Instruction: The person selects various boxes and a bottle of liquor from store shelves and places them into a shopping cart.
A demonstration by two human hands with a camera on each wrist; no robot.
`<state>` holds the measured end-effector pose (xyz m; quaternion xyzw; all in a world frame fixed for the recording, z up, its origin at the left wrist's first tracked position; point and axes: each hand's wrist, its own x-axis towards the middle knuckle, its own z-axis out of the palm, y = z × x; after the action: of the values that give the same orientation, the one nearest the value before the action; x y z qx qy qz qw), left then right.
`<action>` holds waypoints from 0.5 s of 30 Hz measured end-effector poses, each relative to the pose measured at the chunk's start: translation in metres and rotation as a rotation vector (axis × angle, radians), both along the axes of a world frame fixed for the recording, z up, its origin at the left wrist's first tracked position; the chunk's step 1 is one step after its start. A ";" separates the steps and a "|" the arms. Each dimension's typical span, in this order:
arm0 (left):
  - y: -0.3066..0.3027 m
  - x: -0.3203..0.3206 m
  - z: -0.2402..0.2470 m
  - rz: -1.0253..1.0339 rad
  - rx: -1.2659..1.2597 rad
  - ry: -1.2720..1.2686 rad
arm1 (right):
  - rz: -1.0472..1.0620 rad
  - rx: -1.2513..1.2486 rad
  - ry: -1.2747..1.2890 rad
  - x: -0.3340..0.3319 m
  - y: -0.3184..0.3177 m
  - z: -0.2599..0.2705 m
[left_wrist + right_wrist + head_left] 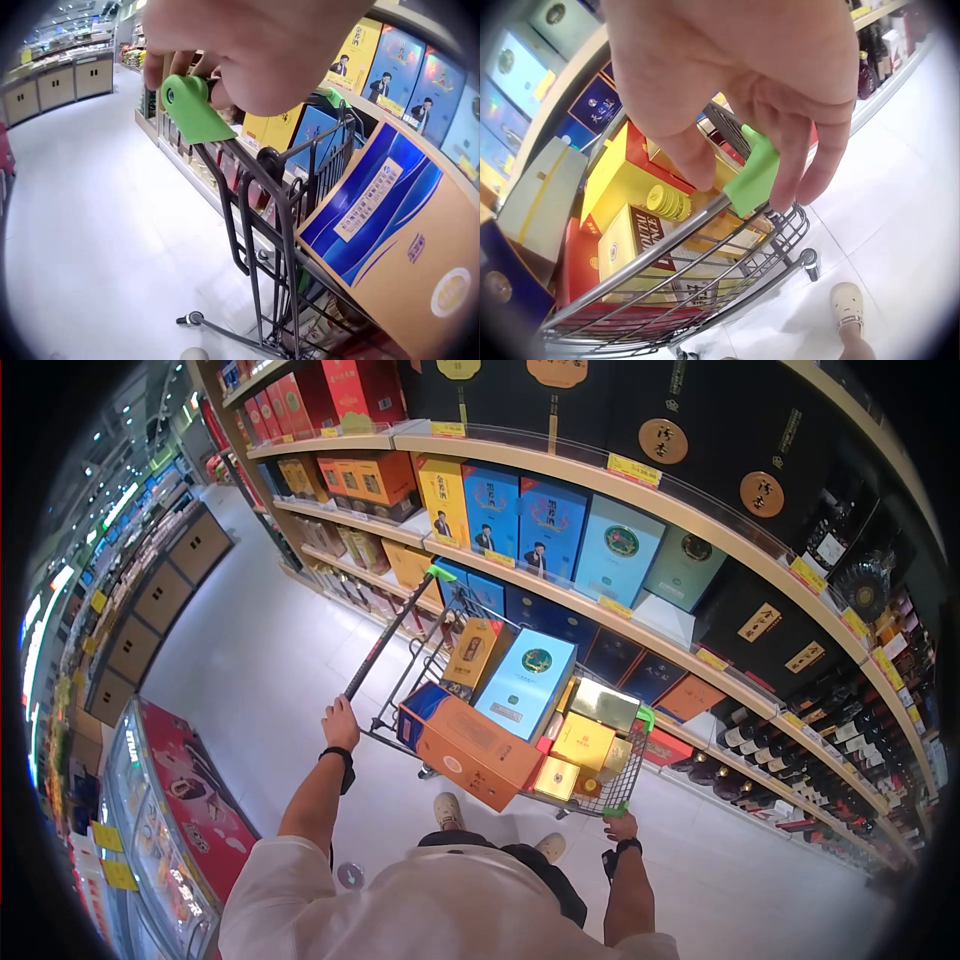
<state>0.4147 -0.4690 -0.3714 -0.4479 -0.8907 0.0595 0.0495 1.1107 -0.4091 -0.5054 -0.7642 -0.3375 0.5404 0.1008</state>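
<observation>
My left hand [341, 722] grips the near end of the shopping cart's handle bar [385, 633]. In the left wrist view its fingers curl over a green end cap [191, 109]. At the cart's other end, my right hand [621, 827] holds the basket's corner; in the right wrist view, thumb and fingers straddle the green corner piece [756, 174]. Boxes fill the cart: an orange-brown box with a blue end [470, 748], a light blue box [527, 682], a tan box [474, 658] and several yellow and gold boxes [582, 742].
Shelves of boxed goods [555, 525] curve along the far side, with bottles [770, 745] lying at the lower right. A glass-topped freezer [170, 810] stands at left, and a row of wooden cabinets [150, 615] lies beyond. Pale tiled floor [235, 620] runs between.
</observation>
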 end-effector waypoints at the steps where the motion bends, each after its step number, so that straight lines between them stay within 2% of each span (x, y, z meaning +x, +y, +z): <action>1: -0.003 -0.001 0.004 -0.010 0.012 0.002 | -0.042 -0.034 0.004 -0.009 -0.001 -0.003; 4: -0.005 -0.011 0.023 -0.051 -0.007 -0.032 | -0.220 -0.047 0.019 -0.038 -0.005 -0.012; 8: -0.010 -0.048 -0.004 -0.187 0.086 0.093 | -0.240 -0.094 0.014 -0.059 -0.010 -0.022; 11: -0.011 -0.068 0.002 -0.218 0.078 0.070 | -0.333 -0.074 0.046 -0.081 -0.013 -0.029; 15: -0.008 -0.087 0.022 -0.205 0.040 -0.017 | -0.355 -0.090 0.048 -0.109 -0.014 -0.023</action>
<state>0.3273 -0.4773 -0.3498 -0.5362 -0.8415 0.0323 0.0568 1.0018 -0.4233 -0.5284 -0.8024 -0.1703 0.5467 0.1681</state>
